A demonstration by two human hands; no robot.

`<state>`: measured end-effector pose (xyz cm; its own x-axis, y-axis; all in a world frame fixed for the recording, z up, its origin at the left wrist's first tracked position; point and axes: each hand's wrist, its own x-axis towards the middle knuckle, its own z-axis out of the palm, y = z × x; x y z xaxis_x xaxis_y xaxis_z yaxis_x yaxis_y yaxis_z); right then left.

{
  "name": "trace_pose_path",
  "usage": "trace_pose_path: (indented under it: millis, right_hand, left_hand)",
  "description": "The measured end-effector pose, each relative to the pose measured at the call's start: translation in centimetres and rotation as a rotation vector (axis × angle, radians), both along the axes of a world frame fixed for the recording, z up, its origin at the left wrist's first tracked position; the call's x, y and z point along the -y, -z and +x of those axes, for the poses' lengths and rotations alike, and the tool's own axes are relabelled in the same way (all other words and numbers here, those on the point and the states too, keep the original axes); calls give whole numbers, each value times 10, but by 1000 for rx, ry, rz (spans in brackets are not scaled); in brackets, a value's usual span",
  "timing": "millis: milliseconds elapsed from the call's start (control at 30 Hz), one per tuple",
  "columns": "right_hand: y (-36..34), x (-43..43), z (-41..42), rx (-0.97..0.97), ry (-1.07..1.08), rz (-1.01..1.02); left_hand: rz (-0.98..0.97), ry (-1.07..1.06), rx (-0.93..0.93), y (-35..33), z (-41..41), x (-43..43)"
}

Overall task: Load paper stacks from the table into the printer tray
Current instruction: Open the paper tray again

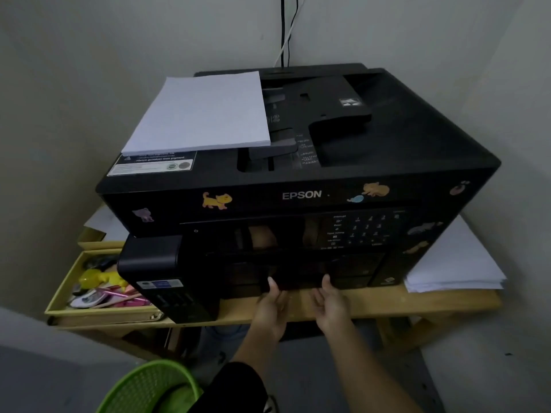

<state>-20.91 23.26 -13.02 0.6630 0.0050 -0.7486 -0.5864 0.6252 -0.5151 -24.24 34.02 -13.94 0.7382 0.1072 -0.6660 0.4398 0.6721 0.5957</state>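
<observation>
1. The printer [298, 180], black and marked EPSON, sits on a wooden worktop [387, 302]; its lower front is dark, and the tray front [295, 278] is hard to make out against the body.
2. The left hand [269, 311] and right hand [331, 308] reach to the printer's lower front edge. The thumbs lie against the dark panel; the other fingers [317, 301] curl under it and are partly hidden, so whether they grip the tray cannot be told.
3. One paper stack [199, 114] lies flat on the printer's top, at its left rear, overhanging the left edge slightly and covering part of a label [152, 165].
4. A second paper stack [456, 263] lies on the worktop just right of the printer, partly hidden behind its corner.
5. More sheets [104, 223] show left of the printer, mostly hidden by it.
6. An open yellow box [59, 296] of small items, blurred, sits at the printer's front left, touching or nearly touching it.
7. Bare worktop runs in a narrow strip before the printer's front; walls stand close on both sides.
8. A green basket [149, 389], cut off by the frame, lies below the printer's left front.
</observation>
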Motion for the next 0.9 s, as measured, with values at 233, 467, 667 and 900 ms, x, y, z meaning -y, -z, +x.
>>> trace_pose_path:
  millis: [233,467,667,900]
  right_hand:
    - [15,1,-11,85,165,212]
    - [9,-1,-2,110,211,173]
    - [11,-4,-2,41,215,40]
    - [-2,-2,-8,-82,191,-134]
  left_hand:
    - [-97,-188,37,2,3,-3]
    - [-83,-188,10,11,6,-5]
    - [-20,-208,-43,11,6,2]
    - [11,-191,-185,-5,0,8]
